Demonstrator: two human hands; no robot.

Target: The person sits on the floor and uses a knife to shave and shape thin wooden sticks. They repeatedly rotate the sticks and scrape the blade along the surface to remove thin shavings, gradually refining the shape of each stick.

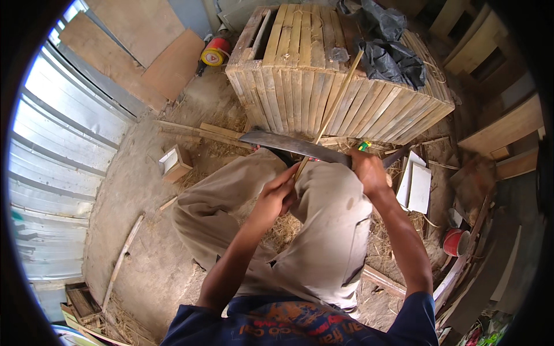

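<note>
My right hand (pixel 368 170) is closed round the handle of a machete, a bit of green and yellow showing by the thumb. The long dark machete blade (pixel 283 142) points left across my knees. In my left hand (pixel 280 189), a thin bamboo strip (pixel 339 98) is pinched low down. From there the strip slants up and away to the right, crossing the blade and reaching the top of a slatted wooden structure. Whether the edge presses into the strip I cannot tell. My bent legs in beige trousers (pixel 329 213) lie under both hands.
The slatted wooden box-like structure (pixel 294 98) stands ahead, black plastic sheeting (pixel 392 63) on top. A small open box (pixel 175 163) and loose wood sticks lie left. White flat pieces (pixel 414 183) and a red can (pixel 456 242) are on the right. Shavings litter the floor.
</note>
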